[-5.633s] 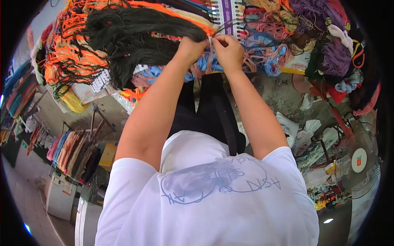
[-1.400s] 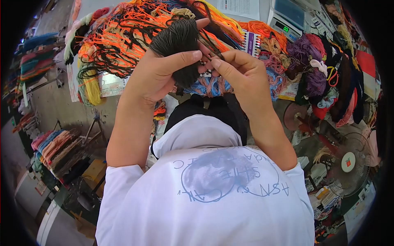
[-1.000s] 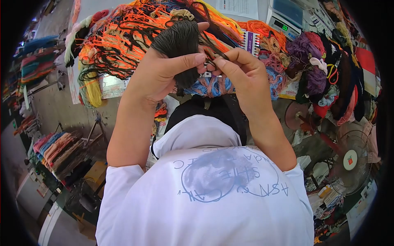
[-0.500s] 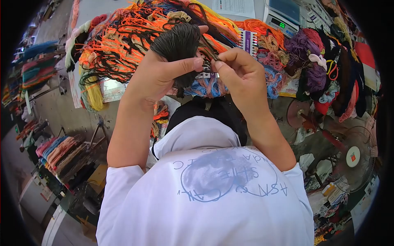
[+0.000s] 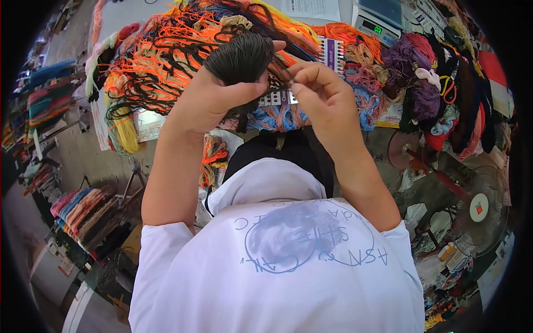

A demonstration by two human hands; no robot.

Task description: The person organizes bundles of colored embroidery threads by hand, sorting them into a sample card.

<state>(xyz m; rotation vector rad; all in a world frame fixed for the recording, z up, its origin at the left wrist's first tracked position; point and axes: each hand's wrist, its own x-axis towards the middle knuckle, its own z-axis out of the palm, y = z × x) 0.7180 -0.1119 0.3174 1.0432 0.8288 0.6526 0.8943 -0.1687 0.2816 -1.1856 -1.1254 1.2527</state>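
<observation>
A thick bundle of dark grey-green yarn [image 5: 240, 58] is wrapped round the fingers of my left hand [image 5: 222, 97], whose thumb presses against its lower side. To the right, my right hand [image 5: 322, 91] pinches dark strands between thumb and forefinger; they run back toward the bundle. Beneath and behind both hands lies a heap of orange and black yarn [image 5: 150, 66]. A white card with holes [image 5: 331, 54] sits behind my right hand, and blue and pink yarn [image 5: 277, 118] lies below the hands at the table's near edge.
A scale [image 5: 377, 21] with a green display stands at the back right, beside a printed sheet [image 5: 312, 8]. Purple yarn [image 5: 413, 55] and yellow-handled scissors [image 5: 448, 89] are on the right. A fan [image 5: 478, 210] stands lower right; a rack of yarn [image 5: 83, 208] is at the left.
My left thumb has shifted slightly against the bundle, and my right hand has moved a little left. The dark strands remain pinched.
</observation>
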